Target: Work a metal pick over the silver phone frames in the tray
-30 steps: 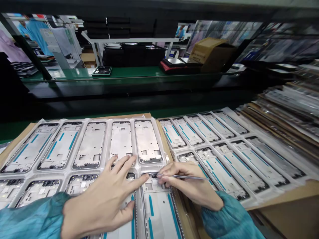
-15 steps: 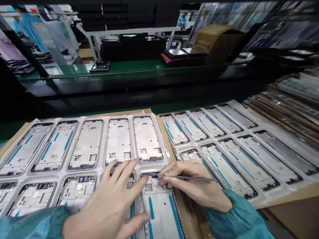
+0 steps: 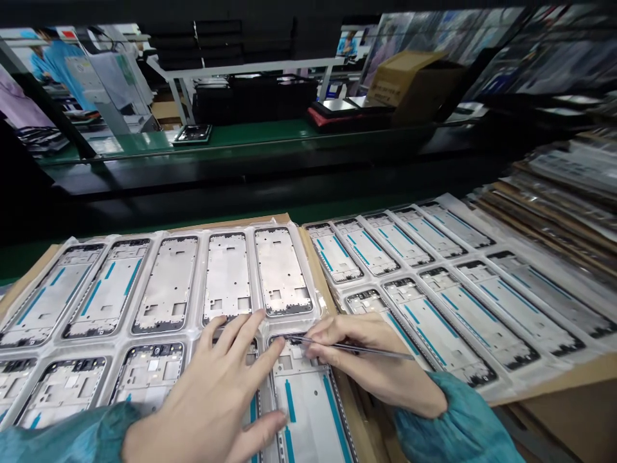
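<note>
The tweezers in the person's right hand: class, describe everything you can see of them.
The tweezers are thin, long, grey and metallic-looking, lying almost level. The right hand pinches them near the front, and the rear end sticks out to the right past the hand. The tips point left and meet the top edge of a phone frame with blue strips, seated in a clear tray. The left hand lies flat beside that frame, its fingertips close to the tips.

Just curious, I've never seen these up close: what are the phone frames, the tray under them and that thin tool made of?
The phone frames look like matte grey metal, dull sheen, with punched cutouts. The tray seems thin clear plastic, glossy and moulded into pockets. The thin tool in the right hand looks like steel tweezers, slim and shiny, though I can't be sure.
</note>
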Demonstrator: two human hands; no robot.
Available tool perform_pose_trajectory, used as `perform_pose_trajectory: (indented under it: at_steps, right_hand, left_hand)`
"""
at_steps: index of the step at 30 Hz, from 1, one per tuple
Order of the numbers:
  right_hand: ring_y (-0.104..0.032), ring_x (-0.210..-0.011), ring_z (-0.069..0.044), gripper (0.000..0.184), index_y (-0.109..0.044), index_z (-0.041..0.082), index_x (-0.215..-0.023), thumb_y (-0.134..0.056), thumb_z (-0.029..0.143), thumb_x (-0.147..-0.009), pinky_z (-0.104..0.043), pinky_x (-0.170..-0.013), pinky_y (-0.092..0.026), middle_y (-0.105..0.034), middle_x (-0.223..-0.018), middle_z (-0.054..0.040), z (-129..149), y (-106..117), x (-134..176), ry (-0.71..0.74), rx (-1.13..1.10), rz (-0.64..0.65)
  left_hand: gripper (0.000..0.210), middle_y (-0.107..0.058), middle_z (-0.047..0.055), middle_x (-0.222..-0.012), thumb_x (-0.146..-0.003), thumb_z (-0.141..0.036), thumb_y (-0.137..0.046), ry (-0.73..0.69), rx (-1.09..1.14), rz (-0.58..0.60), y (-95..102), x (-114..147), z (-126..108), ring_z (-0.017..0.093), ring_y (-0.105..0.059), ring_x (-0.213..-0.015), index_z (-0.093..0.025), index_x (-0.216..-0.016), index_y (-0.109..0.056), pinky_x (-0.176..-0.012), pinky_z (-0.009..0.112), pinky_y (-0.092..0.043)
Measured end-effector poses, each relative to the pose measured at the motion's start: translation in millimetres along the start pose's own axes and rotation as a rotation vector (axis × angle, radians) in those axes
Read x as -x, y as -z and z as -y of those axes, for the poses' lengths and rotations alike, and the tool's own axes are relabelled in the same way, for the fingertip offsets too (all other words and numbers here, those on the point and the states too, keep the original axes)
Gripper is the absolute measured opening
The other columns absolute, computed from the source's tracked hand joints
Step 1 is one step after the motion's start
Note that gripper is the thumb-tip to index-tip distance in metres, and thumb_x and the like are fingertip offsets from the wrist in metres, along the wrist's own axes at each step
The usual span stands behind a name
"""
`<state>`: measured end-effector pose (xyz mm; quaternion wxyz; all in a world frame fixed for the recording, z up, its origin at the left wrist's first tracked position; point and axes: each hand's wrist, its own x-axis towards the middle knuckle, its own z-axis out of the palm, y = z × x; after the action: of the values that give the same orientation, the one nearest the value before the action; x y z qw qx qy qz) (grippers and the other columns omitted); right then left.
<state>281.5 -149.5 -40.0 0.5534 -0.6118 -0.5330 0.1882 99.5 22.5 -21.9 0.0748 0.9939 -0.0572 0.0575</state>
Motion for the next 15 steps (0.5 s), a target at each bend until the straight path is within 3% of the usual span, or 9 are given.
perform_pose_trajectory:
  at_steps: [8, 15]
  right_hand:
    - [-0.071, -0.076, -0.017, 0.012, -0.067, 0.021, -0.081, -0.074, 0.014, -0.088, -0.022, -0.068, -0.058, -0.073, -0.085, -0.0015, 2, 4, 30, -0.063, 0.069, -0.195]
    - [-0.070, -0.075, -0.016, 0.012, -0.068, 0.018, -0.079, -0.069, 0.019, -0.091, -0.021, -0.070, -0.055, -0.072, -0.080, -0.0029, 4, -17, 21, -0.077, 0.094, -0.174]
  left_hand:
    - [0.057, -0.039, 0.028, -0.148, -0.090, -0.040, -0.053, 0.089, 0.026, 0.136, 6.9, -10, -13, 0.047, -0.043, -0.131, -0.015, -0.140, -0.052, -0.096, 0.072, -0.041]
    - [0.065, -0.030, 0.032, -0.152, -0.085, -0.028, -0.050, 0.111, -0.044, 0.264, 5.6, -16, -26, 0.050, -0.032, -0.138, -0.008, -0.146, -0.044, -0.102, 0.073, -0.035]
